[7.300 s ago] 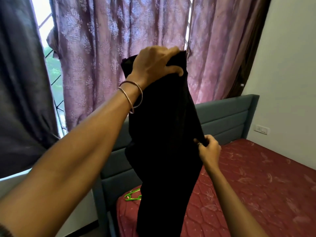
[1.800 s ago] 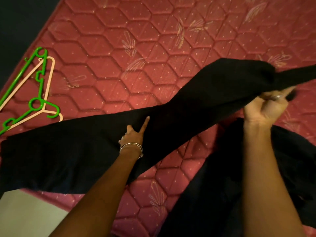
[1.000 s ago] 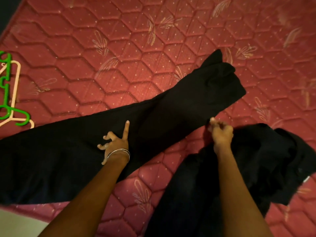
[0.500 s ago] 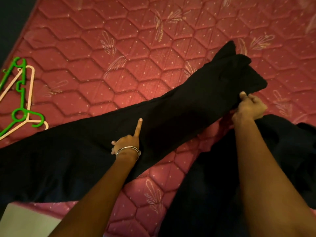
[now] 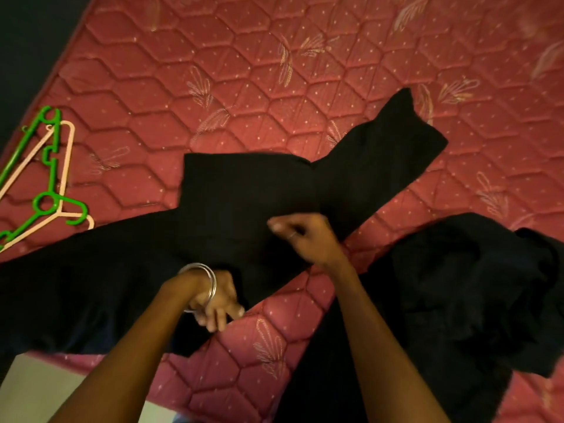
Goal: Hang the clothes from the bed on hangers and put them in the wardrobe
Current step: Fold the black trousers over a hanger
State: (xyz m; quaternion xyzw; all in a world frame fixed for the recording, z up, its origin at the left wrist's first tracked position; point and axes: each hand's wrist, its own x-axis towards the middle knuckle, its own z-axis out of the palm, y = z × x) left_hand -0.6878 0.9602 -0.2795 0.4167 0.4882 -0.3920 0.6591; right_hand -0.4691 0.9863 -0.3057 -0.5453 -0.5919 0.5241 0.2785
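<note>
A long black garment lies across the red quilted mattress, its right part folded back over the middle. My right hand sits on the fold with curled fingers that pinch the fabric; it is blurred. At the garment's near edge my left hand, with bangles on the wrist, curls its fingers round the cloth. A green hanger and a pale peach hanger lie stacked at the mattress's left edge, apart from both hands.
A second heap of black clothing lies on the mattress to the right of my right arm. A dark bed frame borders the upper left. Pale floor shows at the bottom left.
My right hand has carried the garment's right end leftward, folding it over the middle. My left hand has left the fold line, where its index finger pressed, and drawn back to the near edge.
</note>
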